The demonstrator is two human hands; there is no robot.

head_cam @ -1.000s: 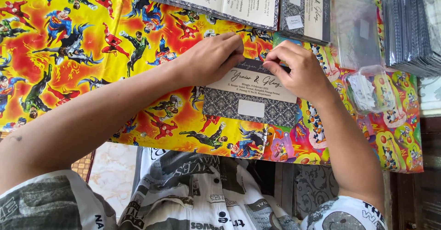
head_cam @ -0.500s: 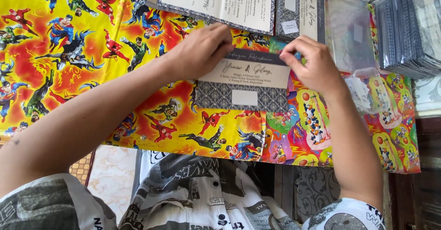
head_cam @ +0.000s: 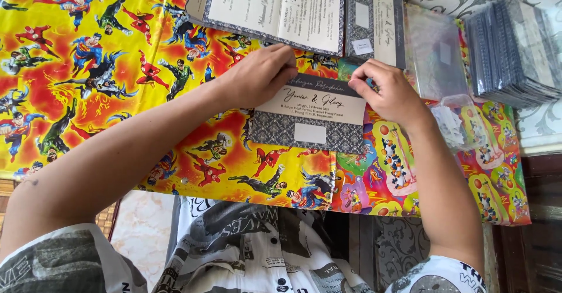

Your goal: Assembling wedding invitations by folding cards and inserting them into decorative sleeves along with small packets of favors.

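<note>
A folded card (head_cam: pixel 310 117) with a dark patterned border, a cream band and a small white label lies on the bright cartoon-print table cover (head_cam: pixel 88 64). My left hand (head_cam: pixel 260 73) presses on the card's upper left corner, fingers curled over its top edge. At the upper right corner my right hand (head_cam: pixel 386 91) pinches the card's edge. Both forearms reach in from the bottom of the view.
An unfolded card (head_cam: pixel 275 6) and another folded one (head_cam: pixel 374 21) lie past my hands. Clear plastic sleeves (head_cam: pixel 436 59) sit to the right, with a thick stack of dark cards (head_cam: pixel 515 50) beyond them. A small clear bag (head_cam: pixel 453 123) lies near my right wrist.
The card under my hands has shifted away from me, towards the far side of the table, and my hands have moved with it, staying on its top corners.
</note>
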